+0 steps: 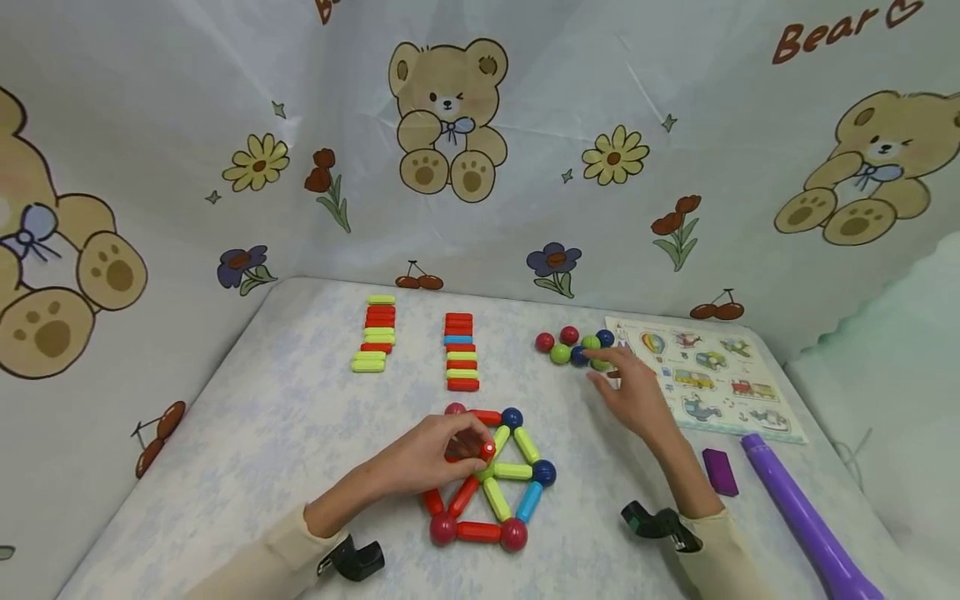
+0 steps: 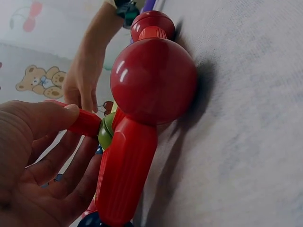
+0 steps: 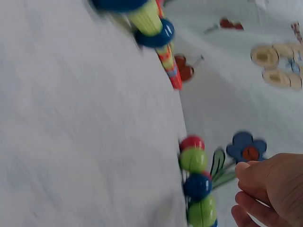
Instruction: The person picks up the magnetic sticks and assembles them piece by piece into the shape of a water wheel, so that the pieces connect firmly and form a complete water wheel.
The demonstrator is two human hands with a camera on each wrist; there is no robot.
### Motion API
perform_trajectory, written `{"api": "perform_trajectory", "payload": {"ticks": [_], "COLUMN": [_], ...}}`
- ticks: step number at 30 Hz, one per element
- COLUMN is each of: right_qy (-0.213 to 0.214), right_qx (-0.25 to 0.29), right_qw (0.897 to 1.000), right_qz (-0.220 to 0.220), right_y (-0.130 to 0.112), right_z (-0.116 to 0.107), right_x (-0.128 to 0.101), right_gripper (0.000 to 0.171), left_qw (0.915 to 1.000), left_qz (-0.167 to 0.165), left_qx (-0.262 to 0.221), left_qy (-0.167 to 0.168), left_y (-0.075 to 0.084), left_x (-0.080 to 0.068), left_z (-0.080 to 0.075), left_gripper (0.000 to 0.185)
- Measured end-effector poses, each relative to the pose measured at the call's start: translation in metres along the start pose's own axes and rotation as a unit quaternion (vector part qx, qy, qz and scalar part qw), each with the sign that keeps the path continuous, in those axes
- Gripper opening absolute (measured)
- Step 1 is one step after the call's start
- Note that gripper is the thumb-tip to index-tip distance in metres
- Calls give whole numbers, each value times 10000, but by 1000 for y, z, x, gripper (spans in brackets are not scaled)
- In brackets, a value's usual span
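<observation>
The left hand (image 1: pixel 420 457) is pinching a red rod (image 2: pixel 85 124) against the green ball (image 2: pixel 105 134), seemingly steadying it upright, while the right hand's (image 1: pixel 637 396) loosely parted fingers are hovering near loose balls (image 1: pixel 560 354).

Right grip (image 3: pixel 279 189) near balls (image 3: pixel 197 186); seemingly apart

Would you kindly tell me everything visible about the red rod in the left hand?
The red rod is short, bright and apparently plastic, with a pale mark on its visible end. The left hand pinches it, partly covering it. It points up, away from the table; its other end appears to touch the green ball.
</observation>
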State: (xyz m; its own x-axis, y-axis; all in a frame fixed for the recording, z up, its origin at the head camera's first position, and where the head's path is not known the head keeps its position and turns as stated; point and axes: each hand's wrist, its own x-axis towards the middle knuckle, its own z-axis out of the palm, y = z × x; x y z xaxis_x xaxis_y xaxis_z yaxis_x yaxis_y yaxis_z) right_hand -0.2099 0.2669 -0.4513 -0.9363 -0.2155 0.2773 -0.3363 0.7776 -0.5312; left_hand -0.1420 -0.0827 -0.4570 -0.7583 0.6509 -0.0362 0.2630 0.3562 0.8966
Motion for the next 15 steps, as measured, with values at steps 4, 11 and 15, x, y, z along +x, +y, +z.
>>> {"api": "perform_trajectory", "payload": {"ticks": [4, 11, 15], "right_qy": [51, -204, -238], "right_qx": [-200, -439, -475], "right_qw": [9992, 9953, 9944], "right_qz": [347, 844, 916], "right_y": [25, 40, 40], "right_z": [-8, 5, 8], "right_x": [10, 22, 22], "right_gripper": [40, 40, 42], "left_qw": [10000, 10000, 10000], "left_qz": [16, -2, -2], "left_qx": [59, 29, 18], "left_qy": [-25, 16, 69], "left_y": [1, 1, 0], "left_x": [1, 2, 1], "left_z": [-1, -1, -1], "left_gripper": [29, 28, 28]}}
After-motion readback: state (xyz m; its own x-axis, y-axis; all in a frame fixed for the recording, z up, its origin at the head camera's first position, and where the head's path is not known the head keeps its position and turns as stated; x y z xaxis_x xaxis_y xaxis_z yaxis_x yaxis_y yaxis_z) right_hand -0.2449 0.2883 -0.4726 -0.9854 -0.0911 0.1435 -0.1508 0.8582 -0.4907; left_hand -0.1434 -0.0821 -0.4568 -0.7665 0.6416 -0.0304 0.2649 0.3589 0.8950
